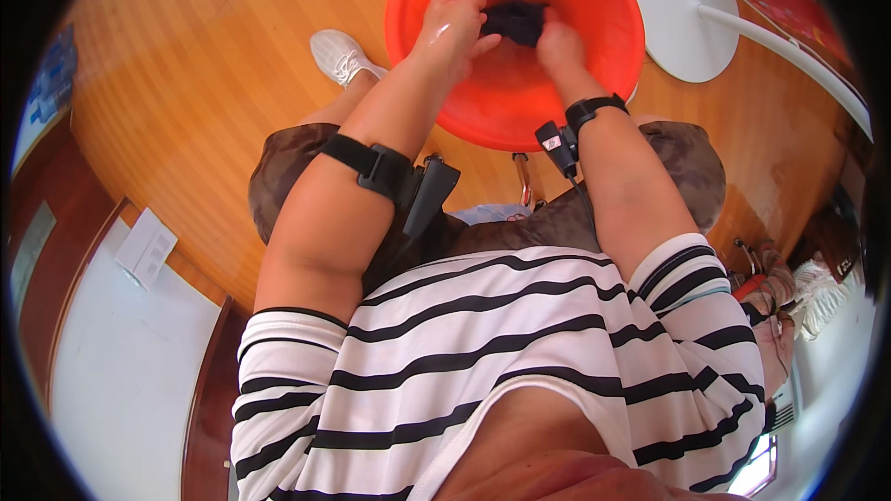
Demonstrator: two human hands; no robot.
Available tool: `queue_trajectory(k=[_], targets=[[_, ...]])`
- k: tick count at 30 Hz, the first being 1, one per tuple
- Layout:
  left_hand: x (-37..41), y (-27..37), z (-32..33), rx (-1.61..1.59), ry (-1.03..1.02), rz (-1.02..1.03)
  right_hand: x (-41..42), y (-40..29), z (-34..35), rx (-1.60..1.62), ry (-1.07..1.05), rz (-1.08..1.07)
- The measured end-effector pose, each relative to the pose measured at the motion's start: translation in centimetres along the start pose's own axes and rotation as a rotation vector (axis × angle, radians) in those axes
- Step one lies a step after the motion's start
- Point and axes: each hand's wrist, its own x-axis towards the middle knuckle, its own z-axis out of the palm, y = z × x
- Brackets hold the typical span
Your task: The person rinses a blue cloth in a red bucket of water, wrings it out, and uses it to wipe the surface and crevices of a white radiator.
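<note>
A dark cloth (516, 21) is inside a large red plastic basin (515, 126) in front of me. My left hand (450, 22) is at the cloth's left edge, palm turned partly inward; its fingers are bent and spread, and whether they grip the cloth is unclear. A wet, shiny patch shows on its wrist. On the other side, my right hand (559, 44) is closed on the cloth's right edge, slightly blurred. Part of the basin's inside is hidden behind my hands and the cloth. Black straps with small devices sit round both forearms.
A white round base with a curved pole (686, 14) stands right of the basin on the wooden floor. Behind it is a red item (793, 7). A metal leg (522, 177) shows below the basin. At far left are blue bottles (54, 76) and a white box (146, 247).
</note>
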Motion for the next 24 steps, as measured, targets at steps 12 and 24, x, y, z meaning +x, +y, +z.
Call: queue_trajectory(k=[12,24], targets=[[0.6,-0.6,-0.1,0.156,0.037,-0.07,1.8,1.4,1.0,0.222,-0.3,-0.188],[2.4,-3.1,-0.1,-0.188,-0.288,-0.264,-11.6,-8.7,-19.5,1.429,-0.619,-0.17]])
